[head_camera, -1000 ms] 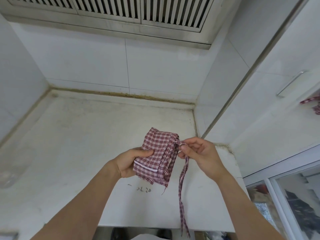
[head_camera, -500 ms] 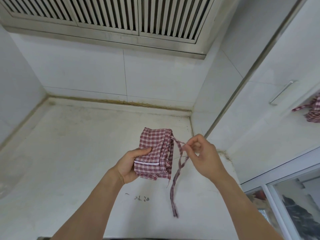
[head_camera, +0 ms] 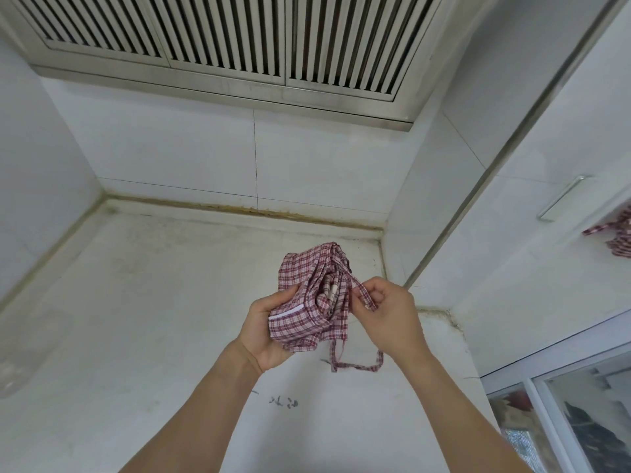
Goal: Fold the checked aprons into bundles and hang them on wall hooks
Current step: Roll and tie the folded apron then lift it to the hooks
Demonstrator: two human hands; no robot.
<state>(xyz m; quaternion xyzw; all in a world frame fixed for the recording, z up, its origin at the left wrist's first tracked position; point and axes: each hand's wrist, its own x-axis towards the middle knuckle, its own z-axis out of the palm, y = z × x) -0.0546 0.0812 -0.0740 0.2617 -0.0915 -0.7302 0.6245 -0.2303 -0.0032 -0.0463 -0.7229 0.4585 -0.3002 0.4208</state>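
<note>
Pinching a thin strap (head_camera: 362, 298) between curled fingers, the right hand (head_camera: 389, 319) is seen just beside the bundle (head_camera: 309, 302), while the left hand (head_camera: 264, 331) is wrapped round the bundle's lower left side, thumb on the front near a white trim. Both grips are closed on cloth: the left on the folded apron, the right on its tie. The strap is led from the bundle's upper right edge through the right fingers, and its loose end hangs below in a loop, just over the surface (head_camera: 153, 319). The bundle is held in the air, above the surface's far right corner and clear of it. By the look of it, folding of this apron is done and the tying is under way; the strap appears not yet fully wound or knotted, and the hanging is still to come. At the right edge, another checked bundle (head_camera: 616, 238) is seen against the wall, apparently already hung, though its hook cannot be made out.
</note>
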